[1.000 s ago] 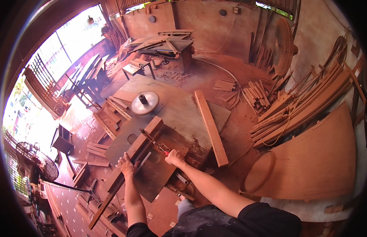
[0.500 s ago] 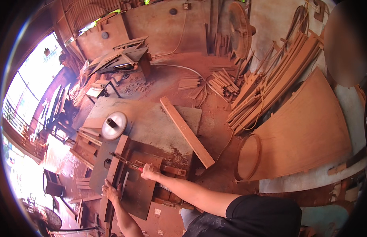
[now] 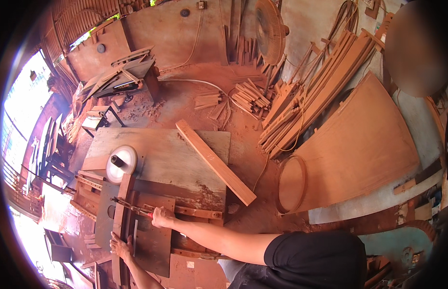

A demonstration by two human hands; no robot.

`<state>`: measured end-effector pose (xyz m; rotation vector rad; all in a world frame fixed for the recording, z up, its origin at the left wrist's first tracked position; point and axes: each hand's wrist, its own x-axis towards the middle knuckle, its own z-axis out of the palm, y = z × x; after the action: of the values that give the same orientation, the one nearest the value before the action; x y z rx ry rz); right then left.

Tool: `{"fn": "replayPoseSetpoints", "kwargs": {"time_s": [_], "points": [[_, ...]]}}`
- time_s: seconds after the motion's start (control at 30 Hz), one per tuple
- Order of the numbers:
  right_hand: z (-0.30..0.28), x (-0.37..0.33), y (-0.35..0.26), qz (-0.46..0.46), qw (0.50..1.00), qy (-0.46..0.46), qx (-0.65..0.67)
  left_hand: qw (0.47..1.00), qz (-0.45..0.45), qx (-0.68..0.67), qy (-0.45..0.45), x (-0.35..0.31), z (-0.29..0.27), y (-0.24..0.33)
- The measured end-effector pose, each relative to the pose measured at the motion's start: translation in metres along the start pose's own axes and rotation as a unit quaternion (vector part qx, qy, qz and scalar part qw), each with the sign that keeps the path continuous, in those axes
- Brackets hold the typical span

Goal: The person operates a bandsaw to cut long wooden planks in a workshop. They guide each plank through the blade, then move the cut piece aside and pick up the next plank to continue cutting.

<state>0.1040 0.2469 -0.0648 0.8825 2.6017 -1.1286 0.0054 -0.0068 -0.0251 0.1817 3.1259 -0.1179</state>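
Observation:
My right hand (image 3: 162, 217) is closed around the red handle of a metal clamp (image 3: 137, 208), which reaches left to a long wooden beam (image 3: 119, 219). The beam lies lengthwise on a dark flat machine table (image 3: 159, 255). Against the beam's near part rests my left hand (image 3: 120, 246), fingers stretched out along it. Just right of that hand, a thin pale metal strip (image 3: 135, 236) stands out from the table top. How the clamp's jaws sit on the wood is too small to make out.
A pale round disc (image 3: 128, 164) with a dark hub sits beyond the beam. One loose plank (image 3: 214, 161) lies across the large worktop (image 3: 161, 151). Stacked boards (image 3: 325, 86) and a curved panel (image 3: 359, 149) lean at the right; a fan (image 3: 269, 33) stands behind.
The whole view has shifted, so the scene sits farther left. Both hands keep nearly the same places on the clamp and the beam.

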Motion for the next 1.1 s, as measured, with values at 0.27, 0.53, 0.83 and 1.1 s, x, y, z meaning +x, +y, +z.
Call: {"fn": "replayPoseSetpoints", "kwargs": {"time_s": [0.27, 0.53, 0.83, 1.1], "points": [[-0.012, 0.007, 0.003, 0.057, 0.996, -0.004, 0.064, 1.0, 0.01, 0.018, -0.002, 0.016, 0.003, 0.013], [-0.039, -0.008, -0.019, -0.028, 0.997, -0.073, -0.028, 0.999, 0.005, 0.035, 0.0, 0.027, 0.006, 0.003], [0.021, 0.013, 0.006, -0.225, 0.843, 0.343, -0.349, 0.999, 0.024, 0.041, 0.024, 0.043, 0.02, -0.001], [0.065, 0.037, 0.007, -0.265, 0.659, 0.577, -0.404, 0.998, 0.024, 0.038, 0.041, 0.054, 0.032, -0.023]]}}
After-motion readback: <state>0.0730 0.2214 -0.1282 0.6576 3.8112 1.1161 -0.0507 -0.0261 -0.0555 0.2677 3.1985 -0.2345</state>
